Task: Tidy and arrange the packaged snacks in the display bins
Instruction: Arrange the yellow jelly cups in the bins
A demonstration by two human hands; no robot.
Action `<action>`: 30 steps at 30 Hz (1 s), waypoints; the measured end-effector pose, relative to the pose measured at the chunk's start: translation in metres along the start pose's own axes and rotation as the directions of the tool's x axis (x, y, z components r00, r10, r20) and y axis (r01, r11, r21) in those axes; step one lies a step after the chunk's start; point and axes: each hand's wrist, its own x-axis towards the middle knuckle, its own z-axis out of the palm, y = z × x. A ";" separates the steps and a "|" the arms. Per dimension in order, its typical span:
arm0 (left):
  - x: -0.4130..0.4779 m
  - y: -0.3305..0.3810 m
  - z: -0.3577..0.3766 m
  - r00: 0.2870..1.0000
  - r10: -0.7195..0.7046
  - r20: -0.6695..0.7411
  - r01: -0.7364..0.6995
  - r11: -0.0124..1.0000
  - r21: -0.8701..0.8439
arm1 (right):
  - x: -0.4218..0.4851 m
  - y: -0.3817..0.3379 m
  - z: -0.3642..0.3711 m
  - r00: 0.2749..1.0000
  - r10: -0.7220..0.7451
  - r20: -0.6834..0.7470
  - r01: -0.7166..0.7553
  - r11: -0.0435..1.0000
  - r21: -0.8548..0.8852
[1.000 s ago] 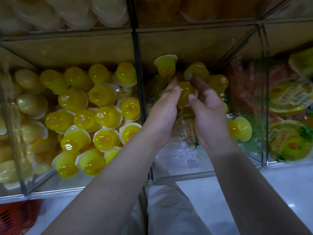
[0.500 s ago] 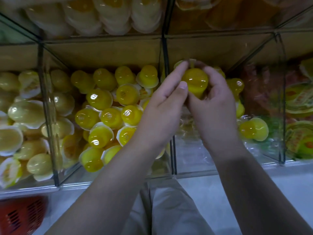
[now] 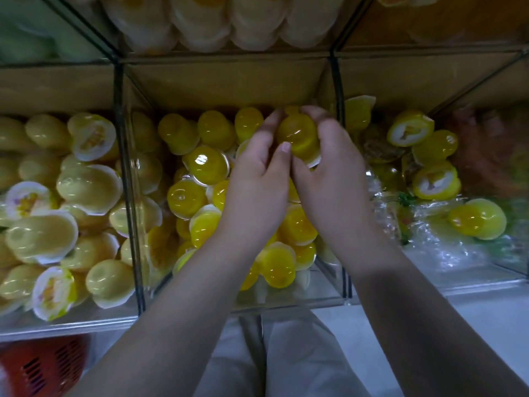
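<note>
Clear display bins hold yellow jelly cups. Both hands cup one yellow jelly cup (image 3: pixel 297 133) over the back of the middle bin (image 3: pixel 286 303). My left hand (image 3: pixel 257 179) presses its left side with thumb and fingers. My right hand (image 3: pixel 329 167) wraps its right side and top. Beneath them the middle bin is piled with several yellow jelly cups (image 3: pixel 207 164). The right bin (image 3: pixel 472 279) holds a few yellow cups (image 3: pixel 476 219) on crinkled clear wrap.
The left bin (image 3: pixel 71 322) is full of paler, larger jelly cups (image 3: pixel 88 187). An upper shelf holds pale cups (image 3: pixel 200 21). Reddish packets (image 3: pixel 492 156) lie at the far right. A red basket (image 3: pixel 40 365) sits on the floor at lower left. White floor lies below the bins.
Both hands lifted a jelly cup out of the right bin and carried it left across the divider; it now hangs over the middle bin. The view also shifted left.
</note>
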 end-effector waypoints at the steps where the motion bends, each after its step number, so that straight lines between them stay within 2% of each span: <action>1: 0.003 -0.003 -0.001 1.000 0.005 0.000 -0.005 1.000 0.030 | 0.001 0.000 0.004 1.000 -0.017 -0.005 0.017 0.999 -0.031; 3: 0.010 -0.008 -0.004 1.000 0.026 0.000 -0.026 0.994 0.108 | 0.005 0.002 0.013 0.999 -0.040 0.000 0.040 0.995 -0.093; 6: 0.019 -0.019 -0.008 0.999 0.042 0.032 -0.048 0.977 0.206 | 0.012 0.008 0.026 1.000 0.001 0.027 0.004 0.988 -0.151; 8: 0.024 -0.026 -0.012 0.996 0.052 0.068 -0.068 0.967 0.246 | 0.011 0.012 0.033 1.000 0.005 -0.004 -0.006 0.986 -0.164; 11: 0.028 -0.035 -0.018 0.985 0.106 0.138 -0.139 0.957 0.254 | 0.005 0.018 0.041 0.998 -0.012 -0.069 0.000 0.984 -0.179; 14: 0.025 -0.042 -0.024 0.964 0.166 0.207 -0.217 0.943 0.253 | 0.002 0.020 0.049 0.998 0.053 -0.046 -0.061 0.982 -0.177; 17: 0.023 -0.047 -0.025 0.947 0.221 0.234 -0.278 0.929 0.245 | 0.000 0.020 0.056 0.996 0.048 -0.075 -0.061 0.982 -0.178; 23: 0.024 -0.046 -0.025 0.955 0.185 0.231 -0.235 0.948 0.214 | 0.003 0.023 0.056 0.996 0.066 -0.065 -0.074 0.989 -0.132; 26: 0.023 -0.046 -0.026 0.955 0.178 0.237 -0.232 0.947 0.221 | 0.004 0.021 0.055 0.993 0.005 -0.117 -0.021 0.990 -0.138; 30: 0.022 -0.046 -0.027 0.965 0.148 0.214 -0.189 0.964 0.185 | 0.004 0.018 0.054 0.993 -0.073 -0.094 0.063 0.992 -0.113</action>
